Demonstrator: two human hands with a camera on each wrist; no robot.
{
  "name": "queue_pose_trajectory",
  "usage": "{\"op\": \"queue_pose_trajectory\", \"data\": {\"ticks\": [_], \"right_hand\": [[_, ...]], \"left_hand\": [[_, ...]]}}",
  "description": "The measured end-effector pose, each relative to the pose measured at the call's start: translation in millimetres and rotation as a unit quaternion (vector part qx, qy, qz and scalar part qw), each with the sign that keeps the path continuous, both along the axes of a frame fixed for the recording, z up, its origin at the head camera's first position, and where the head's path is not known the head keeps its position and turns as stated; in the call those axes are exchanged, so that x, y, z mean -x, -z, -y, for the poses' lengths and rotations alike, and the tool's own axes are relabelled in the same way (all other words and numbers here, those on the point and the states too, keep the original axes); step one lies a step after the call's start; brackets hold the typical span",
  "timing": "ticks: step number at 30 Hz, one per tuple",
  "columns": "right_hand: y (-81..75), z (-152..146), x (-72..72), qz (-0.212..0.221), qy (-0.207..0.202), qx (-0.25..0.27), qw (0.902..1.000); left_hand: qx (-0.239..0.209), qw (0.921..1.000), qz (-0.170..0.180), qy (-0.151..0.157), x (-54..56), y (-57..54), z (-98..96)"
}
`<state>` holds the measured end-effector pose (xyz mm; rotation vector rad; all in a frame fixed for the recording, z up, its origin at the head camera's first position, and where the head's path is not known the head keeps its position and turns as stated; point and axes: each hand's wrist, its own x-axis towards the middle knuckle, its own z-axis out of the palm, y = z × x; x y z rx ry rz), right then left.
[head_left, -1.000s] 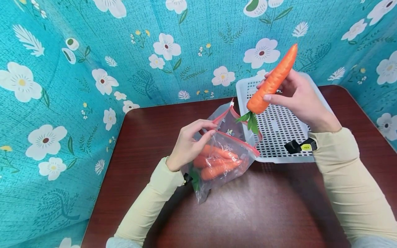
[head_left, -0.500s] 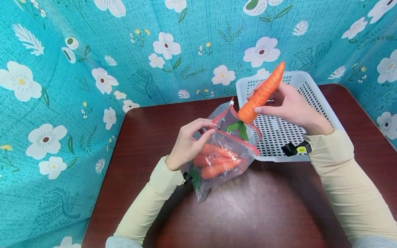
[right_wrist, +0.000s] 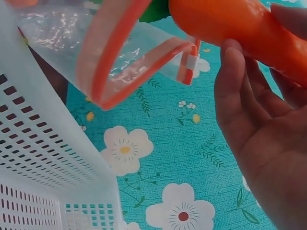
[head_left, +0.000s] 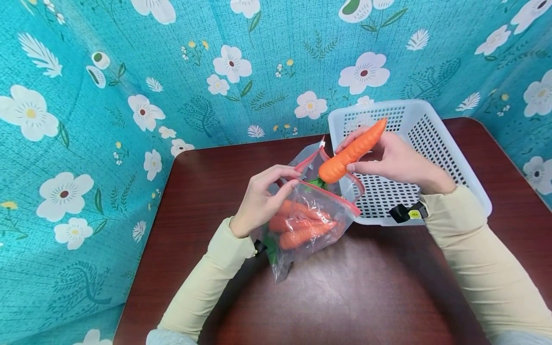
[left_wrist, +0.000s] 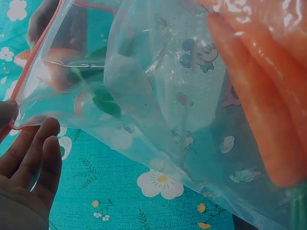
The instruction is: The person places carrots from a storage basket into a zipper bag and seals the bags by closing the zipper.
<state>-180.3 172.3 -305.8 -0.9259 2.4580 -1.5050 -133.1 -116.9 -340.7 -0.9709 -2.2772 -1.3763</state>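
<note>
My right hand (head_left: pixel 398 160) grips an orange carrot (head_left: pixel 353 152) by its middle, thumb on the near side. The carrot tilts, its tip up to the right and its green leaves (head_left: pixel 318 183) down in the mouth of a clear zip bag (head_left: pixel 319 249). Between thumb and fingers my left hand (head_left: pixel 265 196) pinches the bag's red-edged rim, and the mouth gapes. Several carrots (head_left: pixel 302 230) lie inside the bag. In the left wrist view the bag's plastic (left_wrist: pixel 158 96) shows small cartoon prints. The right wrist view shows the white zip slider (right_wrist: pixel 192 62) at the rim's end.
A white perforated plastic basket (head_left: pixel 476 191) stands right behind the bag, under my right hand. Both rest on a dark red-brown table (head_left: pixel 207 187). A teal flowered cloth (head_left: pixel 258 72) hangs behind and at the sides of the table.
My right hand has moved left and down with the carrot, bringing its leaves from above the rim into the bag's mouth. The left hand and the bag have stayed in place.
</note>
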Motion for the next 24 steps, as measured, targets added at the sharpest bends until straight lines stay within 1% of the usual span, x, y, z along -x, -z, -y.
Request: {"op": "queue_pose_trajectory", "data": {"ticks": [3, 6, 9, 12, 14, 19, 22, 24], "right_hand": [[1.8, 0.9, -0.8, -0.002, -0.003, -0.009, 1.0000], [3.8, 1.6, 0.1, 0.005, -0.025, 0.003, 0.9997], [5.6, 2.4, 0.9, 0.026, -0.055, 0.018, 0.9980], [7.1, 3.1, 0.3, 0.053, -0.068, 0.017, 0.9961], [7.7, 4.1, -0.4, 0.063, -0.066, 0.009, 0.9958], [9.6, 9.3, -1.7, 0.076, -0.042, -0.003, 0.9962], [12.1, 12.4, -1.5, 0.077, -0.032, 0.000, 0.9965], [13.8, 13.8, -0.9, 0.064, -0.028, -0.004, 0.9975]], "left_hand": [[-0.002, 1.0000, -0.001, -0.002, -0.3, -0.3, 0.3], [-0.002, 1.0000, -0.002, -0.004, -0.4, -0.2, 1.0], [0.002, 1.0000, -0.003, -0.006, -0.3, 0.1, 1.7], [0.005, 1.0000, -0.004, -0.008, -0.2, 0.2, 1.9], [0.006, 0.9999, -0.004, -0.008, -0.2, 0.4, 2.1], [0.007, 0.9999, 0.002, -0.008, -0.3, 0.6, 2.3], [0.006, 0.9999, 0.003, -0.008, -0.7, 0.5, 2.4], [0.005, 1.0000, 0.004, -0.007, -0.7, 0.6, 2.5]]}}
